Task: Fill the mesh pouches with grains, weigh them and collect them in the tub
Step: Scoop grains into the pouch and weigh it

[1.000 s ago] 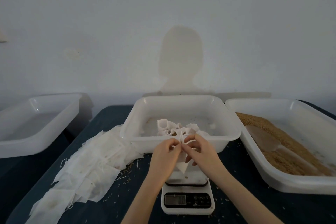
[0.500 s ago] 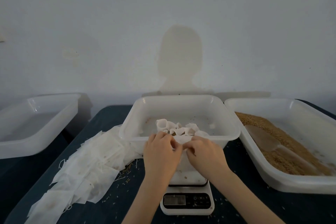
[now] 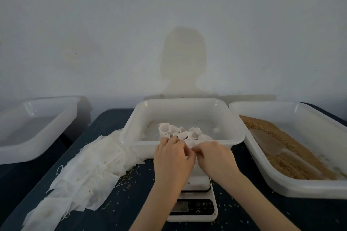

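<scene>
Both hands meet over the white scale (image 3: 192, 210), just in front of the middle tub (image 3: 142, 118). My left hand (image 3: 171, 157) and my right hand (image 3: 214, 157) have curled fingers pinching the top of one white mesh pouch (image 3: 190, 143) between them; most of that pouch is hidden by the hands. Several filled pouches (image 3: 180, 132) lie inside the middle tub. The right tub (image 3: 281, 110) holds brown grains (image 3: 281, 148) and a clear scoop (image 3: 268, 143).
A heap of empty flat pouches (image 3: 84, 170) spreads over the dark table to the left of the scale. An empty white tub (image 3: 33, 129) stands at the far left. Loose grains (image 3: 129, 180) are scattered on the table around the scale. A wall rises behind the tubs.
My hands have moved forward and down with the pouch, from open pinching fingertips above the scale to knuckles-up curled fingers at the middle tub's front rim.
</scene>
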